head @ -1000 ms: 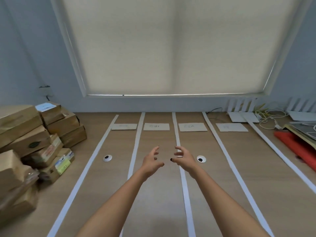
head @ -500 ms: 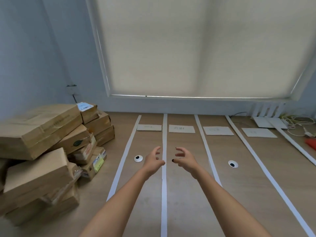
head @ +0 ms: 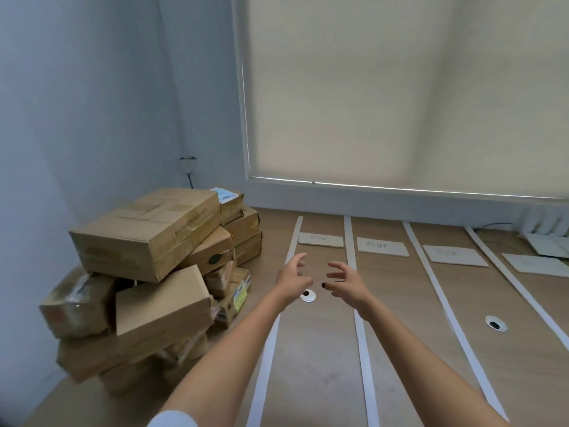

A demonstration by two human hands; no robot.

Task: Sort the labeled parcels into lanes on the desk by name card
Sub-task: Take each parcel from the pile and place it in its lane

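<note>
Two bare hands reach out over a taped wooden worktop (head: 400,349), holding nothing.

The left hand (head: 291,280) and right hand (head: 346,280) hover side by side above the leftmost lane, palms facing each other, fingers (head: 334,266) spread wide and loosely curled. The pile of brown cardboard parcels (head: 147,272) sits untouched at the left of the worktop, well apart from both hands. White tape strips (head: 360,334) mark the lanes, and pale rectangular name cards (head: 320,240) lie at the far end of each lane; their writing is too faint to read. A white round cable grommet (head: 308,295) shows just below the left hand, another farther right.
</note>
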